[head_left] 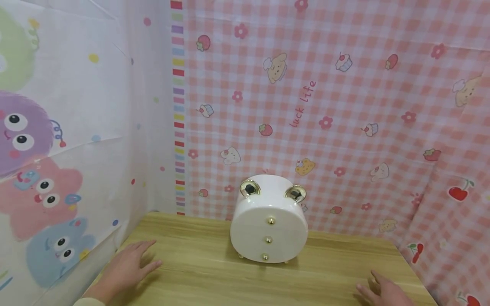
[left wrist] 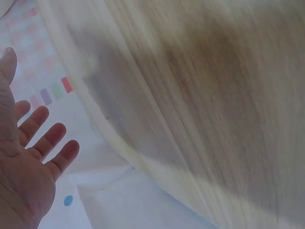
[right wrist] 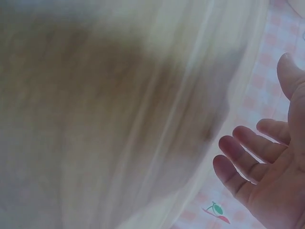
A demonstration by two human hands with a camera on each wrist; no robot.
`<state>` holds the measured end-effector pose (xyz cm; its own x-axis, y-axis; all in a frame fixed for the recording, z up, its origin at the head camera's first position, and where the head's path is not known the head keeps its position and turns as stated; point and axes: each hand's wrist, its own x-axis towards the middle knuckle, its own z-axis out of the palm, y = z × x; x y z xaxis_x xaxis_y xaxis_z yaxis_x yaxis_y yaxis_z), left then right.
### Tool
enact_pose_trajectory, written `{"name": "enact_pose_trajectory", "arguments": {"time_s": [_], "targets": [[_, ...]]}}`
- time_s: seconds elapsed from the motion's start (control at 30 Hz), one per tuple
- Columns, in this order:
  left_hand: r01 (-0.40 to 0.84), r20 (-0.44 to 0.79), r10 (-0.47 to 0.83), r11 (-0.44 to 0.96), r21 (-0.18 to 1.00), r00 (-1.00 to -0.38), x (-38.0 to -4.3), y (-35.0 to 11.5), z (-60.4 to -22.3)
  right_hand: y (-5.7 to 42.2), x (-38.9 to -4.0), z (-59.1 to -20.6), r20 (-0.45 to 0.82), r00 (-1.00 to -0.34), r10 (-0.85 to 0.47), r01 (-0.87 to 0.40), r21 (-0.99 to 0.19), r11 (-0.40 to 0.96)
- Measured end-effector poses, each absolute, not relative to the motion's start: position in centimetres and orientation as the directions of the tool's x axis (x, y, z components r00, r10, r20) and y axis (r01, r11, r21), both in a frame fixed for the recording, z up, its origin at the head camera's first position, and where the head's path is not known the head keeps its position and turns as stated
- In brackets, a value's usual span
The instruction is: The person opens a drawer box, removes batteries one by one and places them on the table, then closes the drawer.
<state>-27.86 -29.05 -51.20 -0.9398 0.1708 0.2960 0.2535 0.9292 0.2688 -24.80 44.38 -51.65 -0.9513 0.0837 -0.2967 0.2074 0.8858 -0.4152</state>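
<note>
A glossy white rounded box (head_left: 268, 229) stands upright on the wooden table (head_left: 191, 272), toward its back edge. Its front bears three small gold knobs in a vertical row, and two gold-rimmed, dark-centred round eyes sit on top. My left hand (head_left: 124, 265) is over the table's left side, apart from the box, fingers spread and holding nothing; its palm shows in the left wrist view. Over the right side is my right hand (head_left: 384, 293), partly cut off by the frame's lower edge. In the right wrist view its fingers are loosely extended, with nothing in them.
A pink checked cloth (head_left: 325, 93) with cartoon prints hangs right behind the table and along its right side. On the left hangs a white cloth (head_left: 95, 97) with coloured cartoon monsters. Both cloths come close to the table edges.
</note>
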Motion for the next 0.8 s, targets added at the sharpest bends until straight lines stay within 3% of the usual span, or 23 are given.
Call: {"name": "enact_pose_trajectory", "arguments": {"time_s": [0.2, 0.53, 0.8], "targets": [[0.239, 0.308, 0.141, 0.92, 0.31, -0.941, -27.8, -28.7, -51.1, 44.3, -24.9, -51.2, -0.29, -0.953, 0.092, 0.222, -0.457, 0.861], [0.259, 0.304, 0.12, 0.842, 0.473, -0.945, -27.8, -27.4, -50.7, 43.8, -24.6, -50.4, -0.206, -0.967, 0.148, 0.233, -0.485, 0.843], [0.225, 0.261, 0.087, 0.794, 0.564, -0.961, -28.2, -25.8, -50.6, 44.0, -24.7, -50.5, -0.209, -0.953, 0.218, 0.301, -0.584, 0.754]]}}
